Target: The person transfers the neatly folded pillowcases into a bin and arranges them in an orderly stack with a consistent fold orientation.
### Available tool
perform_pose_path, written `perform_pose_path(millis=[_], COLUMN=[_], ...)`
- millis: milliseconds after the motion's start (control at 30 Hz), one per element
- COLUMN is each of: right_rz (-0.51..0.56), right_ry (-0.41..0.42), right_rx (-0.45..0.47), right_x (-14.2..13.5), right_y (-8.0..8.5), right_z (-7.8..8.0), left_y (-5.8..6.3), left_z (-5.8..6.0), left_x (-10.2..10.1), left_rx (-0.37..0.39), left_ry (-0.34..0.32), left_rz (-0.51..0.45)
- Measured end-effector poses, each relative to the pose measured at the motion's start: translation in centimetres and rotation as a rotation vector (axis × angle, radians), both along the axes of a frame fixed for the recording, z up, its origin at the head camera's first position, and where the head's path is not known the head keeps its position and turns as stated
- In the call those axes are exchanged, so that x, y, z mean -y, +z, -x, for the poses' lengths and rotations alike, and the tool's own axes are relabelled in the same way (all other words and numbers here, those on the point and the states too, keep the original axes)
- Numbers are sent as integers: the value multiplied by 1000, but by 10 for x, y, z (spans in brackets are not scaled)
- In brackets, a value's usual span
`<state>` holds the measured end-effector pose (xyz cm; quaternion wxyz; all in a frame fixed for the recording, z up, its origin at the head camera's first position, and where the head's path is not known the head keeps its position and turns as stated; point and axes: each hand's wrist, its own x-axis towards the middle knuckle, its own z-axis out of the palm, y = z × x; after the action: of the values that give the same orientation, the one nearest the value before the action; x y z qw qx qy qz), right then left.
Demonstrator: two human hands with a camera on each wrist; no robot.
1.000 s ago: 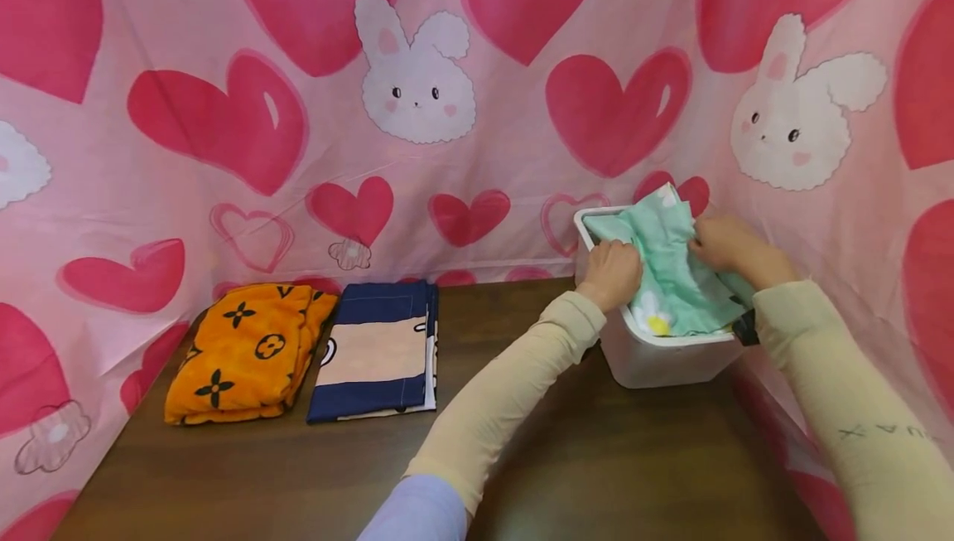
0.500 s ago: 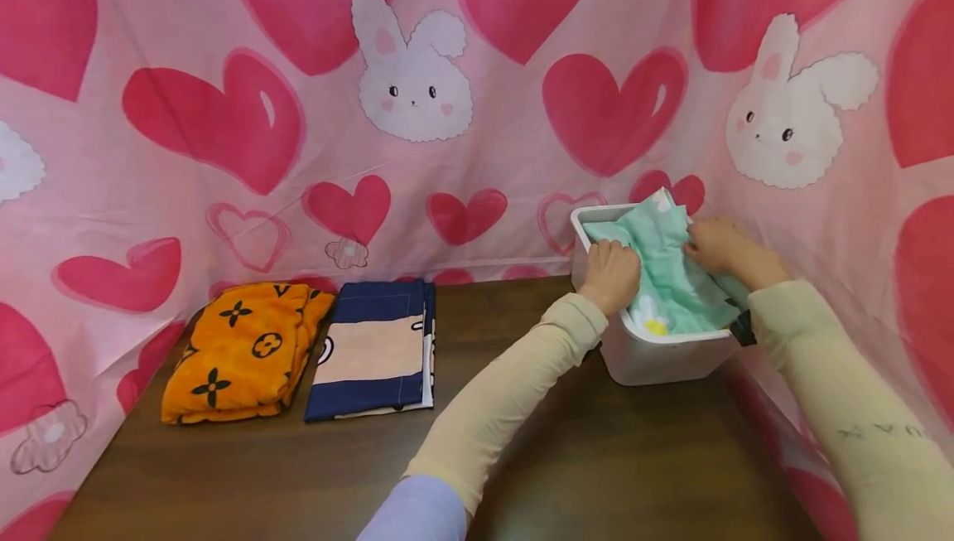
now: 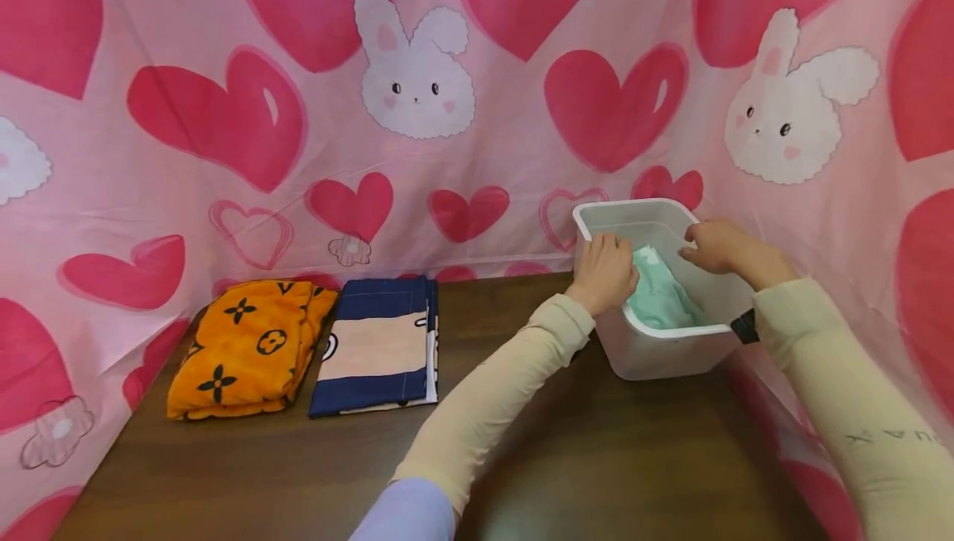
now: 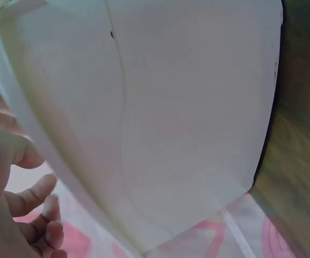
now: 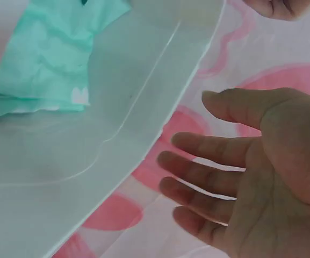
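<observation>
Where the orange cloth (image 3: 246,350) is lying: folded, toward the tabletop's (image 3: 633,458) far left corner.
Navy-and-beige cloth (image 3: 378,349): is sitting folded just right of it, near the back edge.
Left hand (image 3: 607,274): is hovering by the white bin's (image 3: 663,356) left rim, fingers loosely bent, apart.
Bin: is standing toward the tabletop's far right corner.
Mint cloth (image 3: 659,292): is lying low inside the bin.
Right hand (image 3: 721,248): is hovering by the right rim, fingers straight, spread.

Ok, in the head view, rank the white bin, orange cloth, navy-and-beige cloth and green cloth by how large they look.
1. White bin
2. Orange cloth and navy-and-beige cloth: too alike to rank
3. Green cloth, partly hidden
</observation>
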<state>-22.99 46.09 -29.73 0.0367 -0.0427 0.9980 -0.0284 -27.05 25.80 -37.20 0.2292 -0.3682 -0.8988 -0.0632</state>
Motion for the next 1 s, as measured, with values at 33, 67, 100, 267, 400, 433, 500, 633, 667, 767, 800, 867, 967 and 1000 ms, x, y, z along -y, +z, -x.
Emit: perform_pose_path(millis=[33, 67, 100, 267, 400, 433, 500, 633, 667, 767, 800, 867, 967, 1000], right_rz=[4, 5, 9, 17, 35, 39, 61, 151, 184, 270, 292, 334, 356, 364], right_ry=[-4, -8, -8, 20, 93, 113, 154, 215, 227, 255, 262, 280, 297, 306], right_rx=[17, 32, 40, -27, -140, -168, -211, -292, -305, -328, -329, -329, -327, -329], right_x=[3, 7, 10, 35, 63, 71, 85, 116, 123, 142, 148, 158, 170, 172], right_y=[1, 1, 2, 2, -1, -2, -5, -13, -16, -26, -31, -41, -60, -67], right_z=[0, -1, -2, -10, -17, -18, -20, -25, -27, -33, -34, -33, -28, -25], left_y=[1, 1, 2, 4, 4, 3, 0, -17, -23, -44, -51, -62, -74, -76], left_z=[1, 2, 2, 3, 2, 2, 2, 2, 2, 1, 1, 1, 2, 3], left_x=[4, 8, 13, 41, 67, 74, 88, 118, 126, 146, 153, 166, 187, 195], left_rx=[2, 8, 13, 61, 47, 37, 33, 89, 106, 148, 157, 177, 206, 215], left_ry=[-10, -24, -38, -115, -173, -187, -206, -226, -228, -231, -229, -213, -173, -160], left_rz=[-6, -8, -9, -17, -16, -16, -19, -54, -60, -72, -72, -55, -29, -23])
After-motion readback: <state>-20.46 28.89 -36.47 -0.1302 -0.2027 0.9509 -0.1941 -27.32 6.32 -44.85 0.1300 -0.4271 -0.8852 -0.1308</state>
